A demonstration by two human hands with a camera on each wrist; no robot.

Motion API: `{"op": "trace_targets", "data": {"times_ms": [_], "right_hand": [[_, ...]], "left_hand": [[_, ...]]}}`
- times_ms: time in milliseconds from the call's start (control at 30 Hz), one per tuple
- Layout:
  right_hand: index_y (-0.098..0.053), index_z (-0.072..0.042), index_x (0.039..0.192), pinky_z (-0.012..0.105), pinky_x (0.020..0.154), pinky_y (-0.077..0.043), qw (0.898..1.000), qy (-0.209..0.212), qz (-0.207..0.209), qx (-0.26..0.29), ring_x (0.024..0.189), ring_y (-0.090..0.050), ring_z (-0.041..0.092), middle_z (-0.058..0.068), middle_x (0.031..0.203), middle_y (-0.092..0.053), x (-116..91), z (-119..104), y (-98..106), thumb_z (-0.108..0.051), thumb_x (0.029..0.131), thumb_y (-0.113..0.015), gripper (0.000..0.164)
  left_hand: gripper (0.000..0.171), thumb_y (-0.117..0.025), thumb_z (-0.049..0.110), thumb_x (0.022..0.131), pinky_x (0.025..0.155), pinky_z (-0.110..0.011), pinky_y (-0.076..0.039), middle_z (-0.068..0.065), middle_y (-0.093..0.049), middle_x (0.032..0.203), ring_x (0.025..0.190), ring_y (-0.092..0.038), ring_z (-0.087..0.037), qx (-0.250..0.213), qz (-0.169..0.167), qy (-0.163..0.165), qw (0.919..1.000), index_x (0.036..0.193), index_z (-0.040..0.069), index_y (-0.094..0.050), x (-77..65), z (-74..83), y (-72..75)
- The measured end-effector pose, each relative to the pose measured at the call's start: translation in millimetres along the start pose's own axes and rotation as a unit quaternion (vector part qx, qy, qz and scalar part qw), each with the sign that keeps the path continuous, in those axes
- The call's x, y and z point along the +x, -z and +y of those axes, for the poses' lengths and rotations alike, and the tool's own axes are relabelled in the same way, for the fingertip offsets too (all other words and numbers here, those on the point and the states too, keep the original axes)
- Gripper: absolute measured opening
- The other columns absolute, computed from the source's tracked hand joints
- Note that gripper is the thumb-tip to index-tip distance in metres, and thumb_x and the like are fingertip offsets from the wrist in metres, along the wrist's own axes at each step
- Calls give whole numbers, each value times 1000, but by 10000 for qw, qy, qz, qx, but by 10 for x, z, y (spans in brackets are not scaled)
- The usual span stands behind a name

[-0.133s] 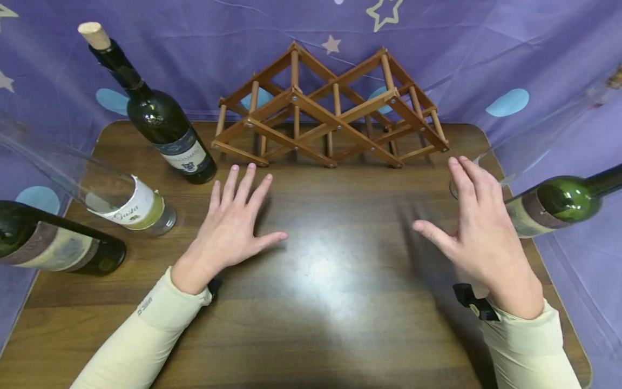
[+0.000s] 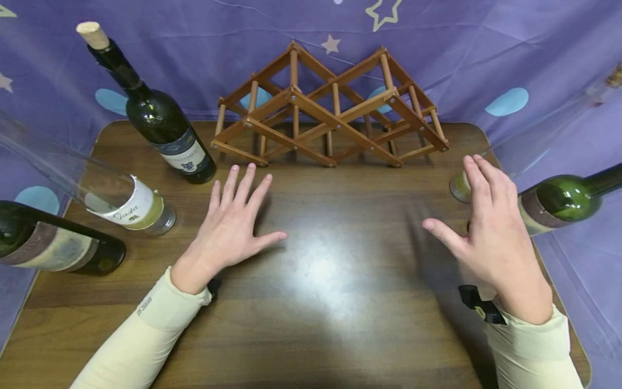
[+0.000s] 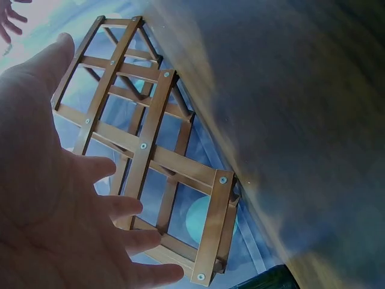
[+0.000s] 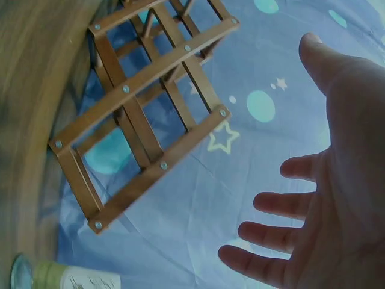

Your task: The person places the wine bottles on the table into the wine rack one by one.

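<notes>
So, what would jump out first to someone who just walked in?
Probably the rack, zigzagging in wood across the back of the table before a starry purple cloth. Next, the left hand, spread near the rack's left end, and the right hand, open by the green bottle at the right edge. The corked bottle at back left stands out too.

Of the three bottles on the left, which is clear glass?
The middle bottle, labelled white and yellow-green; the back bottle and front bottle are dark glass.
</notes>
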State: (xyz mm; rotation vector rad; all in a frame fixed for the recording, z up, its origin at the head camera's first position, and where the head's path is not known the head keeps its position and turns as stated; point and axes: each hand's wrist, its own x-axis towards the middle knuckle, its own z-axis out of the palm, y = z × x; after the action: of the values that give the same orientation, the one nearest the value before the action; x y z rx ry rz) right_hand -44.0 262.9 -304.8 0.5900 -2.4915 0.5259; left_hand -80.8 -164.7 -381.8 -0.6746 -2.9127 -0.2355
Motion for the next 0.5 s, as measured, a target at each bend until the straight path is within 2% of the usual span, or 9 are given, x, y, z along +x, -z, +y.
{"op": "trace_targets", "data": {"times_ms": [167, 267, 400, 500], "right_hand": [[-38, 1, 149, 54, 111, -25, 9978, -202, 625, -99, 132, -35, 48, 26, 146, -42, -18, -44, 120, -74, 84, -56, 100], [-44, 1, 144, 53, 108, -28, 9919, -410, 1194, -105, 124, -41, 49, 26, 140, -48, -33, -48, 159, -74, 83, -58, 98], [-55, 3, 131, 47, 103, -33, 9735, -677, 2184, -28, 111, -47, 46, 24, 127, -57, -34, -31, 167, -72, 81, -63, 90], [-61, -1, 121, 41, 100, -35, 9516, -997, 2908, -15, 110, -49, 39, 19, 120, -60, -37, -12, 167, -70, 78, -67, 81]], "left_hand": [[113, -46, 88, 76, 112, -66, -8, -7, 6, 166, 150, 9, -33, -15, 12, -20, 10000, 163, 21, -15, 3, -9, -5], [113, -45, 88, 76, 113, -66, -7, -7, 6, 166, 150, 9, -33, -24, 12, -20, 10000, 163, 22, -15, 3, -14, -7], [113, -44, 89, 77, 113, -66, -7, -7, 5, 166, 150, 9, -33, -30, 21, -26, 10000, 163, 22, -15, 0, -23, -9], [112, -45, 88, 77, 113, -66, -8, -8, 4, 166, 150, 8, -33, -25, 40, -28, 10000, 163, 22, -17, -8, -32, -10]]}}
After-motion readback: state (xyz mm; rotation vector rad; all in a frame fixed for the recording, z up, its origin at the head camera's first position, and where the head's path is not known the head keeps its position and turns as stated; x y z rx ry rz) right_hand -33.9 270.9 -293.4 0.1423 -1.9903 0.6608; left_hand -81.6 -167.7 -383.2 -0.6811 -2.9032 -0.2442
